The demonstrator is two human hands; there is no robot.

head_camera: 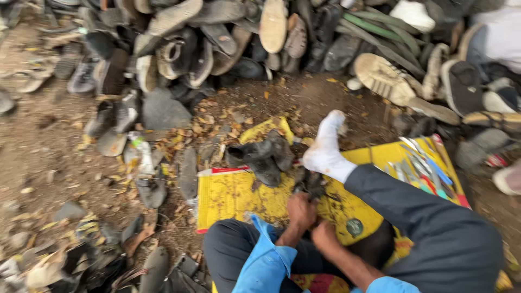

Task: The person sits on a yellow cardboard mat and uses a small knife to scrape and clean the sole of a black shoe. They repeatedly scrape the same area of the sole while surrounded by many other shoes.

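Roughly centre-bottom of frame: left hand (302,210) and right hand (324,235) close together, both over the yellow sheet (233,196) spread on the ground. Left hand's grip curled tight around a small dark piece (310,184) just above it; kind of piece too blurred to tell. Right hand bunched just below and right of the left; grip closed-looking, contents not visible, so cannot tell what, if anything, held. Light blue sleeves (266,260) on both forearms, dark trousers (434,228) on crossed legs, white-socked foot (327,149) raised just above the hands, right of centre.

Dark worn shoe part (263,154) lying on the upper edge of the yellow sheet, left of the foot, near but apart from the hands. Small round dark lid-like disc (354,227) on the sheet just right of the right hand. Bundle of thin tools and sticks (420,165) on the right end of the sheet, mid-right of frame. Big heap of old shoes and soles (228,38) across the top of frame, spilling down the right edge. More scraps and soles (108,266) at lower left, on bare dirt with dry leaves (38,157).
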